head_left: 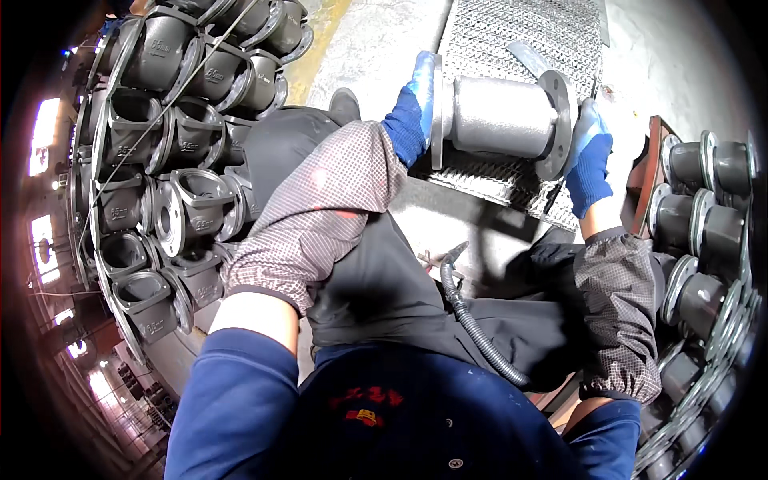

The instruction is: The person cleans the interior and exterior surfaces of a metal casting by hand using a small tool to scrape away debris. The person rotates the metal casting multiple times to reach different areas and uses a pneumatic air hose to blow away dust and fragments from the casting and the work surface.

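A grey cast-metal valve body with a round flange at each end lies on its side, held between my two gloved hands. My left hand, in a blue work glove, presses along the outer face of the left flange. Against the right flange, which shows bolt holes, rests my right hand in a matching glove. Its fingers are partly hidden by the flange edge. Under the valve body is a rough, ridged metal surface. A flat blue-grey strip shows just behind it.
Stacked grey valve bodies rise at the left. More flanged pieces are piled at the right, beside a reddish-brown edge. A ribbed black hose with a nozzle lies across my lap.
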Demonstrator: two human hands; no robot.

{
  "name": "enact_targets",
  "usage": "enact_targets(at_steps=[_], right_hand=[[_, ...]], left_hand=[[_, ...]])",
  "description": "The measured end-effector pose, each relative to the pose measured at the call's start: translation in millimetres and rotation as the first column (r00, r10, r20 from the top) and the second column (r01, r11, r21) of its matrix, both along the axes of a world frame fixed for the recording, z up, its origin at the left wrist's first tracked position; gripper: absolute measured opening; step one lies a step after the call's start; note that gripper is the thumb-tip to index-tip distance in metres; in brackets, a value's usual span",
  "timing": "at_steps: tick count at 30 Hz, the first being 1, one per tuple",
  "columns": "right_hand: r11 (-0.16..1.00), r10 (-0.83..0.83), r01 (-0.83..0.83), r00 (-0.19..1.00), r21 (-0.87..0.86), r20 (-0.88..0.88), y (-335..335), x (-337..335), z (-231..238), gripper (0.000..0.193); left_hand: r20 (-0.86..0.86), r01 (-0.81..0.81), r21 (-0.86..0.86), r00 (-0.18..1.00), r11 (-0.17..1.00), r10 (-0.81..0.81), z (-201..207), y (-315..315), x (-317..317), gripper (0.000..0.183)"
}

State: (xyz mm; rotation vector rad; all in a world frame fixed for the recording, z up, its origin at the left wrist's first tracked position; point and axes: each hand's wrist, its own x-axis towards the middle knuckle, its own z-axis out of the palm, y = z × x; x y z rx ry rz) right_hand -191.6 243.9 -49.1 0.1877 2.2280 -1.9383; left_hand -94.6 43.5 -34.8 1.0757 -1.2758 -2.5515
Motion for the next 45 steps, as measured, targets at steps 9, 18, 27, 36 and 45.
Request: enact_targets(at_steps=[9,18,27,36,45], right_hand=[[0.945,-0.069,0.140,0.969,-0.294,0.239,5,65,-39,0.039],[0.878,0.456,-0.253,0.703,0.406,-0.547,15,105,57,0.041],[0.714,0.630,-0.256,0.641,0.652,-0.438,-18,121,60,0.046],[0.355,0.768,-0.287,0.632,0.890,-0.103,-27,126,73,0.053],[0.314,0.785,-0.150,0.596,0.937,-0.167,-27,129,81,0.042]], left_hand=[[-0.457,0.056,-0.242,0.874,0.969,-0.165,-5,-19,24,0.040],[-0.556,-0.125,-0.670,0.737,0.732,-0.383,-5,-28,44,0.039],[-0.361,-0.226,-0.929,0.736,0.294,-0.573,0,-28,44,0.040],[-0.339,-0.251,-0.940,0.731,0.230,-0.591,-2,-23,46,0.040],[-0.276,-0.195,-0.958,0.824,0.210,-0.494,-1,-22,47,0.036]])
